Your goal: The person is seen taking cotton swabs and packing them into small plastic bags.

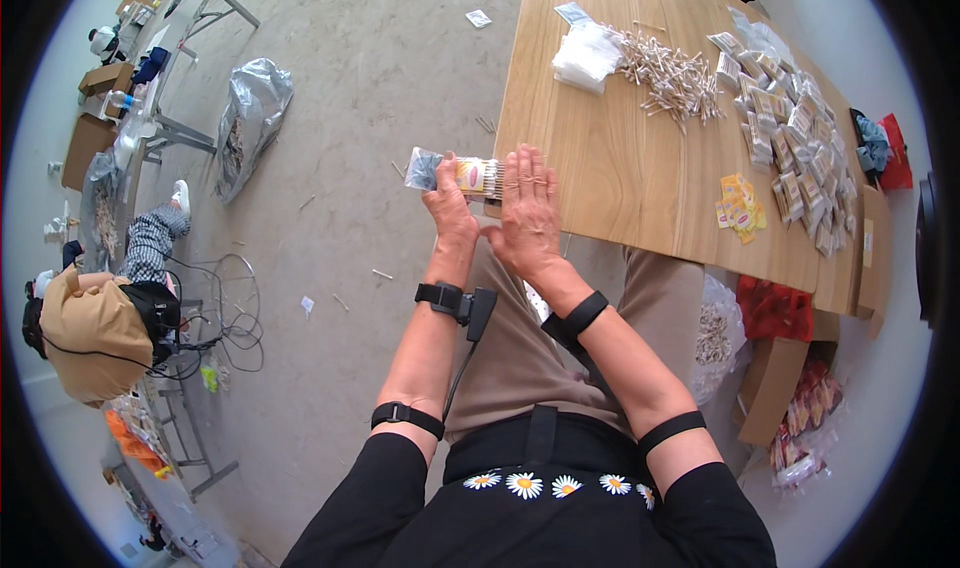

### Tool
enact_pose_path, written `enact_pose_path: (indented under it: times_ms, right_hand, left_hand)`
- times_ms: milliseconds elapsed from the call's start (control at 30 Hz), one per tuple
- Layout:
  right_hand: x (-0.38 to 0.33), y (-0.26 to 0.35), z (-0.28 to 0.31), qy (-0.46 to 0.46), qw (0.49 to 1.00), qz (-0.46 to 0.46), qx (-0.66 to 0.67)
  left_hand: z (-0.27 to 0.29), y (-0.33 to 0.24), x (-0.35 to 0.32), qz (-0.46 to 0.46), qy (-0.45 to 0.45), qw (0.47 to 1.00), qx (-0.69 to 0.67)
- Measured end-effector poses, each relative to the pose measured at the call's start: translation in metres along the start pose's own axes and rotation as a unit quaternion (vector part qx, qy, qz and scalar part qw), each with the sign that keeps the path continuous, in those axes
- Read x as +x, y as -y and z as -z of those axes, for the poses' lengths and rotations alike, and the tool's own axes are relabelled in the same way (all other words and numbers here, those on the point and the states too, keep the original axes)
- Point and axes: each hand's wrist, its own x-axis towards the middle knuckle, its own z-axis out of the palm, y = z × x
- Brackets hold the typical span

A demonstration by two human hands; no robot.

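Observation:
Just off the table's left edge, my left hand is closed round a clear packet of cotton swabs with a yellow label card inside. Swab tips line up at the packet's right end. My right hand lies flat against that end, fingers straight and side by side, holding nothing of its own. On the wooden table are a stack of clear plastic bags and a heap of loose cotton swabs. Yellow label cards lie nearer me, beside a large pile of filled swab packets.
Cardboard boxes and a clear bag of swabs stand below the table's near right side. A grey plastic bag sits on the floor at left. Another person is at the far left among cables and workbenches.

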Motion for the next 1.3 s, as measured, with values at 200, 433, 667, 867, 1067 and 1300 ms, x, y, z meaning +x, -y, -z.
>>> enact_pose_path:
  times_ms: [200,433,667,867,1067,1300]
  right_hand:
    - [-0.012,-0.016,0.01,-0.003,0.996,-0.062,-0.069]
    - [-0.006,0.004,0.0,0.0,0.993,-0.084,-0.078]
    - [-0.002,0.012,-0.008,-0.011,0.994,-0.081,-0.067]
    - [0.003,0.015,-0.016,-0.023,0.992,-0.071,-0.097]
    - [0.005,0.014,-0.011,-0.009,0.994,-0.044,-0.095]
    - [0.0,-0.001,0.001,0.017,0.996,-0.055,-0.075]
  left_hand:
    - [-0.002,0.001,0.0,-0.081,0.029,0.996,0.021]
    - [0.001,0.002,0.0,-0.12,0.045,0.991,0.037]
    - [-0.001,0.003,-0.003,-0.131,0.034,0.99,0.045]
    - [-0.003,0.004,-0.003,-0.128,0.046,0.989,0.056]
    - [0.001,0.006,0.003,-0.16,0.057,0.984,0.061]
    - [0.017,-0.024,-0.002,0.018,0.089,0.994,0.059]
